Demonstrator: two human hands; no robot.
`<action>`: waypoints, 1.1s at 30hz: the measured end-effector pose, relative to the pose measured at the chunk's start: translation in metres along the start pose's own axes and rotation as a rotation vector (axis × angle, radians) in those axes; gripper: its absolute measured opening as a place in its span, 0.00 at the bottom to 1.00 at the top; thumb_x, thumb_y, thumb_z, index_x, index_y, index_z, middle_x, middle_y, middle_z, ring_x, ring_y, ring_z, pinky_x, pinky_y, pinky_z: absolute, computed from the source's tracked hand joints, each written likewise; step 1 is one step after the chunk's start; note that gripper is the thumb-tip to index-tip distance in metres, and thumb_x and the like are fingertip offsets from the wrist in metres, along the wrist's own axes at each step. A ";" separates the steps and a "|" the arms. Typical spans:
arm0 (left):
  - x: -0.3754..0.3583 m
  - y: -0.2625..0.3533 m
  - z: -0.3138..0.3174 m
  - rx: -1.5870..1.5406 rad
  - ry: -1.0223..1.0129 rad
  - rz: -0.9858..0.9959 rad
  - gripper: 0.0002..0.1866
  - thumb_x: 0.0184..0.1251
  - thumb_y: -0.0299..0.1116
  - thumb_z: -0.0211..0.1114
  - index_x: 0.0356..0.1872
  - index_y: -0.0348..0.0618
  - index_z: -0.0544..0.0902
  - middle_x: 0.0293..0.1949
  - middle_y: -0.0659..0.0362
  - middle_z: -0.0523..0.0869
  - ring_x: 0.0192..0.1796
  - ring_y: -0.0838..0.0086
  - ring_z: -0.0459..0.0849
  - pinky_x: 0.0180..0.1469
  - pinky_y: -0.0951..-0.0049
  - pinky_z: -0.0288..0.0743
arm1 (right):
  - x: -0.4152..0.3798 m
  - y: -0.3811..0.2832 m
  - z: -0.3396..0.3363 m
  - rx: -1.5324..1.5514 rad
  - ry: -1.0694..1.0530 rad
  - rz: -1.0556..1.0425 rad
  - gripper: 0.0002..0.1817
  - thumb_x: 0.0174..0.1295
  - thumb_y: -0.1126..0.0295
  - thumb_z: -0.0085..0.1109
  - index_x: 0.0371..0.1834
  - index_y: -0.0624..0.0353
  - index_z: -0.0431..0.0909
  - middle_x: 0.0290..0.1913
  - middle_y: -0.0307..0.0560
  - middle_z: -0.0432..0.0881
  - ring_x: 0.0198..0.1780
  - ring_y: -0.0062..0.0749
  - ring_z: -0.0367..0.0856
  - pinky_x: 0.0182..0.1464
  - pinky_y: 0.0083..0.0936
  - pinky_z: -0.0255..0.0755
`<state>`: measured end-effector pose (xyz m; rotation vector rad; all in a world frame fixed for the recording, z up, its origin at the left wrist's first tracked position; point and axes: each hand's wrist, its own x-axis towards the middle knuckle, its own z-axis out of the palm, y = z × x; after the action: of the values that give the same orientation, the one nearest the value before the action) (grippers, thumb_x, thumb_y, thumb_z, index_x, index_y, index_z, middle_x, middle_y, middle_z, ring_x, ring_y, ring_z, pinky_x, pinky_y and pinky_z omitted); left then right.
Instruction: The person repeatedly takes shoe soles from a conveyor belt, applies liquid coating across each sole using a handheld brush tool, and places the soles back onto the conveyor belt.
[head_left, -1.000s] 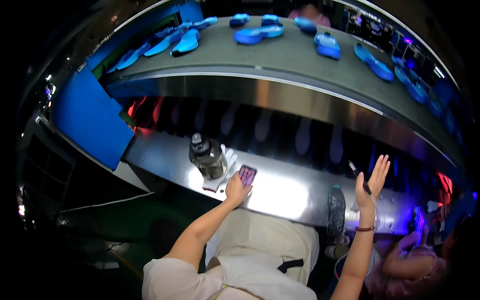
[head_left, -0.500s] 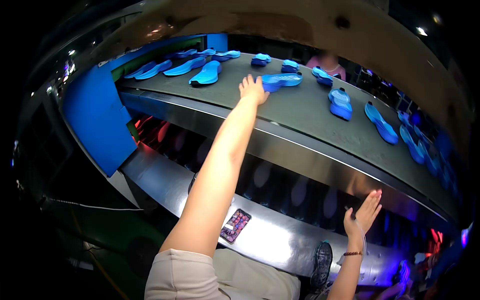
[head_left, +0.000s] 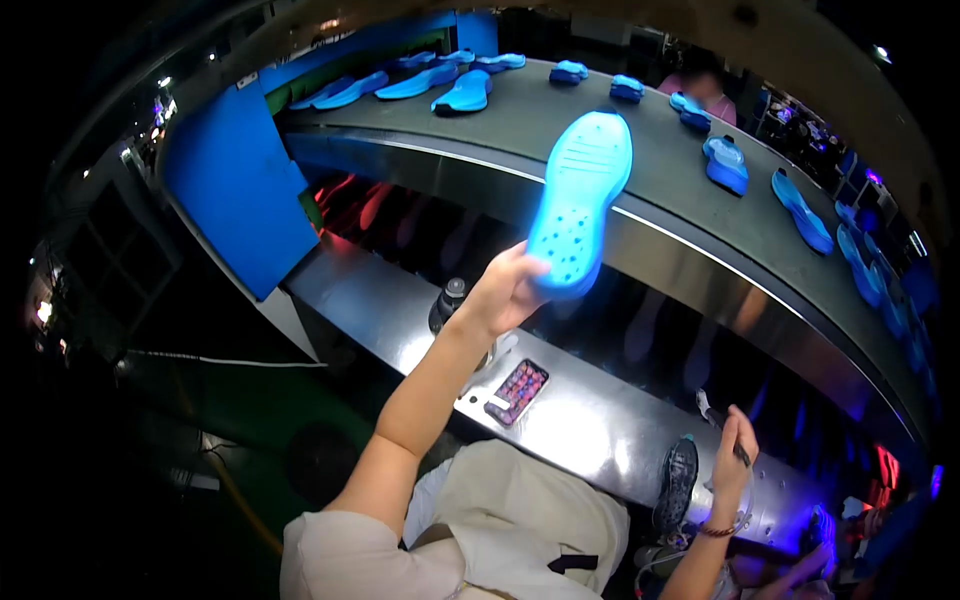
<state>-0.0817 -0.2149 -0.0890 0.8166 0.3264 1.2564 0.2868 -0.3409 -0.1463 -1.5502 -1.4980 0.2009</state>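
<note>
Head view: left hand (head_left: 505, 292) fingers grip the blue sole (head_left: 583, 200) by its heel, lifted off the conveyor belt (head_left: 640, 170) above the counter (head_left: 590, 435), not yet set down; right hand (head_left: 733, 458) closed on a pen (head_left: 722, 426).

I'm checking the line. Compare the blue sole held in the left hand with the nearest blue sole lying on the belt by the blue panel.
The held sole is up in the air, gripped at its heel end by the left hand; the belt sole lies flat on the conveyor belt, untouched. The held sole shows a dotted, ribbed face and looks brighter; the belt sole looks darker. Both are blue and sole-shaped.
</note>
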 end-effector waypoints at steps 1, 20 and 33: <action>-0.025 -0.005 -0.006 0.056 -0.011 -0.004 0.31 0.54 0.30 0.60 0.59 0.36 0.60 0.51 0.47 0.73 0.55 0.63 0.74 0.56 0.63 0.69 | -0.019 0.007 -0.004 0.129 -0.043 0.123 0.17 0.66 0.65 0.43 0.45 0.67 0.76 0.42 0.51 0.80 0.40 0.29 0.79 0.43 0.22 0.70; -0.124 -0.187 0.057 -0.502 -0.085 -0.776 0.55 0.47 0.79 0.21 0.61 0.39 0.63 0.50 0.43 0.74 0.51 0.53 0.75 0.55 0.53 0.67 | -0.075 -0.035 0.037 1.183 -0.017 0.531 0.10 0.53 0.80 0.58 0.39 0.71 0.77 0.35 0.48 0.81 0.37 0.26 0.78 0.45 0.19 0.71; -0.105 -0.191 0.044 -0.238 0.136 -0.525 0.44 0.57 0.71 0.25 0.60 0.45 0.64 0.54 0.53 0.72 0.57 0.63 0.70 0.61 0.61 0.62 | -0.085 -0.100 0.053 0.252 -0.153 -0.064 0.08 0.46 0.73 0.61 0.30 0.63 0.80 0.29 0.53 0.82 0.31 0.41 0.82 0.37 0.26 0.74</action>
<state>0.0490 -0.3440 -0.2141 0.4027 0.4569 0.8358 0.1613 -0.4058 -0.1462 -1.3074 -1.5725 0.4622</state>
